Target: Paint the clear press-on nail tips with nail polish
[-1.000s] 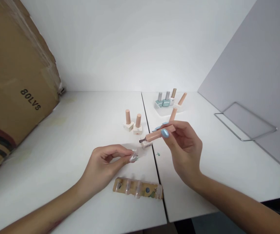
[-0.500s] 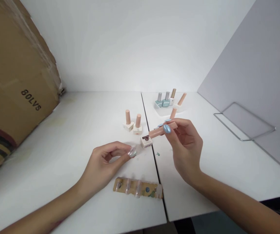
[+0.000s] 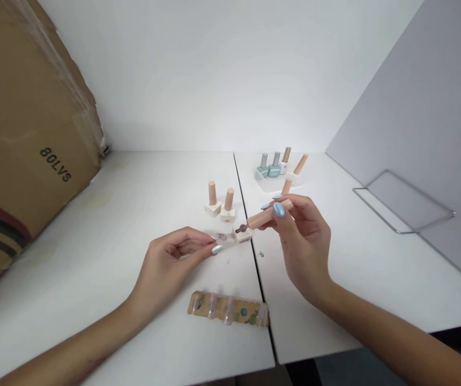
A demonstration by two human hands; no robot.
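Observation:
My right hand (image 3: 300, 241) is closed round the peach cap of a nail polish brush (image 3: 261, 217), held slanting. Its dark tip lies over the mouth of a white, open polish bottle (image 3: 243, 235). Left of that bottle, my left hand (image 3: 178, 254) pinches a small clear false nail (image 3: 221, 237) between thumb and fingertips. Nearer to me lies a brown card strip (image 3: 219, 309) carrying several clear false nails and a blue dot. Two capped bottles with peach tops, one on the left (image 3: 213, 199) and one on the right (image 3: 228, 206), stand just behind the open bottle.
A white tray (image 3: 268, 185) at the back holds several polish bottles, some teal, some white. A cardboard box (image 3: 33, 134) stands at the left. A wire frame (image 3: 403, 203) is at the right wall. A dark seam (image 3: 260, 279) splits the white table.
My left hand has turned the false nail, which now shows edge-on. The brush tip has shifted slightly over the bottle mouth. The whole view has moved a little.

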